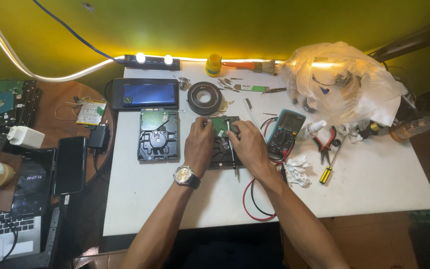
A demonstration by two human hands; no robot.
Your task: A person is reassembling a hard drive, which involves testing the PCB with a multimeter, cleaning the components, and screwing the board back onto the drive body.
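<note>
My left hand (198, 145), with a wristwatch on the wrist, rests on a black hard drive (223, 154) in the middle of the white table (175, 199). Its fingers touch the drive's green circuit board (220, 124). My right hand (249, 145) lies on the same drive and grips a thin screwdriver (233, 158) that stands down over the board. Both hands cover most of the drive. A second hard drive (158, 134) lies board-up just to the left of my left hand.
A multimeter (284, 132) with red and black leads, red pliers (326, 142), a yellow screwdriver (327, 173) and crumpled tissue (297, 169) lie to the right. A tape roll (204, 98), a tablet (145, 93) and a plastic bag (339, 79) sit behind. Phones and a laptop are at the left.
</note>
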